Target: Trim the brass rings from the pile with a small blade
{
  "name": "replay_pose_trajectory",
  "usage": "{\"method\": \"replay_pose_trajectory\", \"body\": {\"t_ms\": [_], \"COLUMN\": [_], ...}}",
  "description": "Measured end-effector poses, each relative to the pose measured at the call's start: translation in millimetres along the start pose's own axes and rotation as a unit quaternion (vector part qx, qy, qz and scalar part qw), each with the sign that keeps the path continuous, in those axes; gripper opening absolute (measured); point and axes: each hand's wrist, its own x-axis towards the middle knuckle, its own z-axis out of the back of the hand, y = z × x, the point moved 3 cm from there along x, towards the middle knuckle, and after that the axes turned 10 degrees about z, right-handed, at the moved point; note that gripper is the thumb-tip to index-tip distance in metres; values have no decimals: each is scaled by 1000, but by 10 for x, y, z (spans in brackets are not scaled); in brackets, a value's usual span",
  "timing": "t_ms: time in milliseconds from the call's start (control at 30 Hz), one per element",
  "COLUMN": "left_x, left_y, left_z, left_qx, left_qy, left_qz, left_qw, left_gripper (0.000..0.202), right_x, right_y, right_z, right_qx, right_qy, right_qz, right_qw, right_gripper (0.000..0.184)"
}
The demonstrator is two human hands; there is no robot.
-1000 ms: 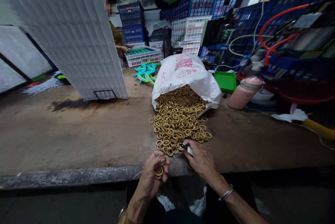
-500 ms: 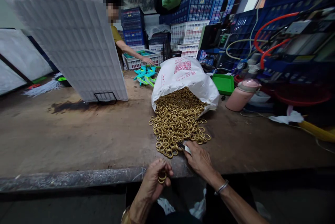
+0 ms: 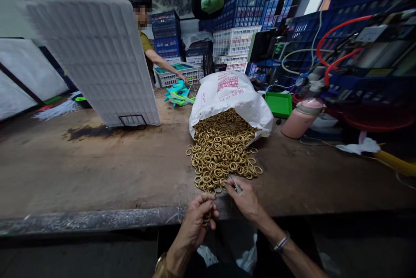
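My left hand (image 3: 199,217) is closed around a few gold-coloured rings (image 3: 206,218) at the table's front edge. In my right hand (image 3: 243,197) is a small pointed metal tool (image 3: 237,188), whose kind I cannot make out. The right thumb and fingertips are at the near edge of a heap of gold-coloured rings (image 3: 221,156), next to one ring; whether they grip it is unclear. This heap spills from the mouth of a white sack (image 3: 227,91) with red print, lying on its side.
On the wooden table (image 3: 130,174) a pale upright padded panel (image 3: 97,61) stands at left. A pink bottle (image 3: 300,117) and green tray (image 3: 278,104) are right of the sack. Behind it, a co-worker's hand (image 3: 182,78) is at turquoise-and-green pieces (image 3: 177,93).
My left hand has risen slightly, nearer the heap and my right hand. The metal tool has turned in my right hand. The co-worker's hand has shifted slightly left.
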Motion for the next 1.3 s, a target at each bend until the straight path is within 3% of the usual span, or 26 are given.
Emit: {"method": "replay_pose_trajectory", "body": {"t_ms": [200,567,700,767,833,900,967,1033,1133,1300], "left_x": [67,126,83,65,51,37,20,-2,-26,3], "left_y": [-29,-39,-101,-137,-160,-172,-179,-184,-180,-82], "left_z": [-33,-21,-15,-36,-71,-110,-140,-153,-145,-112], "left_qx": [48,148,187,218,249,265,261,251,234,176], "left_qy": [-34,-110,-129,-134,-134,-126,-111,-91,-64,-45], "left_qz": [-49,-76,-106,-142,-168,-181,-187,-190,-175,-22], "left_qw": [997,980,968,956,944,939,940,945,954,983], "left_gripper": [39,32,26,23,21,19,17,17,21,28], "right_x": [-31,-70,-33,-20,-20,-36,-57,-66,-62,-54], "right_y": [125,148,81,121,199,267,283,259,223,233], "right_z": [-108,-208,-77,5,14,-52,-134,-191,-227,-206], "right_qx": [120,142,122,101,91,80,58,44,81,168], "right_qy": [22,44,-26,-65,-37,38,91,100,100,94], "right_qz": [-27,-41,-93,-74,-28,17,35,30,4,-42], "right_qw": [992,988,988,990,995,996,994,994,992,980], "right_gripper": [23,30,30,29,29,27,31,36,35,29]}}
